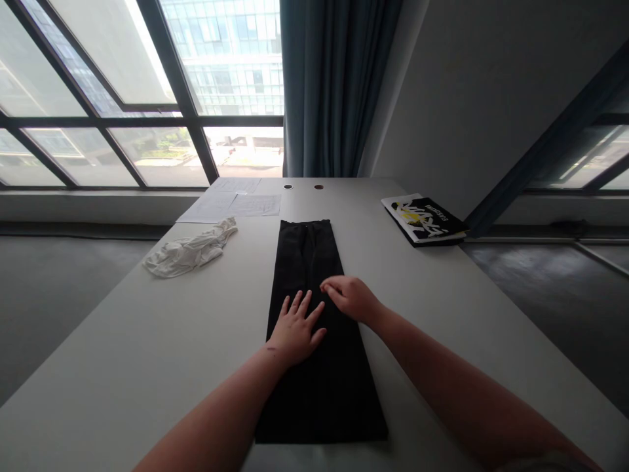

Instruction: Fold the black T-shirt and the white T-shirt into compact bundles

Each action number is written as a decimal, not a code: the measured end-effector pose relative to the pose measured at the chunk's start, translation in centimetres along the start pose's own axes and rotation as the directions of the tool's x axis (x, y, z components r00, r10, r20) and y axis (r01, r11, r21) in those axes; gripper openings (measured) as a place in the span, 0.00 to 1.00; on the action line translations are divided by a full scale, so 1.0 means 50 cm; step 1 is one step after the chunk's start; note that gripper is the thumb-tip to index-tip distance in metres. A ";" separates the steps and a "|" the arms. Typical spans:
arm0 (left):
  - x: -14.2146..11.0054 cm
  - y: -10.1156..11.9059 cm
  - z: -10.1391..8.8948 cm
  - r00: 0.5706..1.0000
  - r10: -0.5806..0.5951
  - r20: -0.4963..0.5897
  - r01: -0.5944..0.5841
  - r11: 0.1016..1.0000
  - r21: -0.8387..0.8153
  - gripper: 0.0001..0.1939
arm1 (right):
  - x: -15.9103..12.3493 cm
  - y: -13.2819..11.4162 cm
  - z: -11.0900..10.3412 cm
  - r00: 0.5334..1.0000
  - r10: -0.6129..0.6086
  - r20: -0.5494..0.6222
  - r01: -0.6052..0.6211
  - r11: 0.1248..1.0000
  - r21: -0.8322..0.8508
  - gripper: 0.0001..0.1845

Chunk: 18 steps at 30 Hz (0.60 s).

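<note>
A pair of black trousers (314, 393) lies flat and lengthwise on the white table, with its waistband at the far end and the leg hems toward me. My left hand (297, 331) rests on the trousers with its fingers spread, palm down. Just to the right and slightly farther up, my right hand (351, 298) is over the trousers' right side. Its fingers are curled and drawn together; whether anything is pinched between them is hidden.
On the table (147, 367), a crumpled white cloth (191, 252) lies to the left, with printed papers (255, 204) behind it. A black and white bag or folder (425, 219) with yellow print lies at the right. Two round cable holes (288, 187) are near the far edge, before a blue curtain (329, 92).
</note>
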<state>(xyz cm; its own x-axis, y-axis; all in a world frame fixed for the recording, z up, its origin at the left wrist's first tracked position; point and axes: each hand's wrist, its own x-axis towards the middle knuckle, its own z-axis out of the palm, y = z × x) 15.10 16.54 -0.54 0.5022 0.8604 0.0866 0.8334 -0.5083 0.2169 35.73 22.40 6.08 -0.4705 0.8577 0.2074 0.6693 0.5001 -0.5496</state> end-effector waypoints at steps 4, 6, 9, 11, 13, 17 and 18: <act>-0.007 0.002 0.000 1.000 0.014 -0.001 -0.014 0.999 -0.039 0.34 | 0.230 0.100 0.018 0.996 0.084 0.018 -0.076 0.955 -0.286 0.27; -0.008 0.001 -0.002 1.000 0.011 -0.002 -0.011 0.999 -0.051 0.34 | 0.321 0.150 0.030 0.970 0.236 0.055 -0.197 0.902 -0.384 0.34; -0.008 0.001 -0.008 1.000 0.003 0.013 -0.002 0.997 -0.072 0.35 | 0.396 0.216 0.052 0.923 0.374 0.094 -0.300 0.849 -0.434 0.37; -0.007 0.001 -0.015 1.000 -0.004 0.030 0.007 0.995 -0.096 0.35 | 0.410 0.251 0.070 0.910 0.401 0.103 -0.319 0.838 -0.442 0.37; -0.006 0.001 -0.020 0.999 -0.008 0.045 0.013 0.992 -0.126 0.35 | 0.411 0.278 0.088 0.911 0.403 0.087 -0.327 0.834 -0.444 0.36; -0.006 0.002 -0.022 0.999 -0.006 0.038 0.012 0.987 -0.159 0.34 | 0.408 0.301 0.107 0.937 0.347 0.043 -0.304 0.869 -0.391 0.35; -0.006 0.001 -0.020 1.000 -0.008 0.030 0.013 0.987 -0.159 0.34 | 0.408 0.300 0.108 0.944 0.329 0.032 -0.294 0.879 -0.377 0.34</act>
<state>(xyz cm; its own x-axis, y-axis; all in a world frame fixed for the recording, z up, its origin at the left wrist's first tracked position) 14.78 16.28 0.42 0.5019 0.8631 0.0559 0.7925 -0.4848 0.3699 33.06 46.75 -2.30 -0.2421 0.9702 -0.0107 0.9428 0.2326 -0.2390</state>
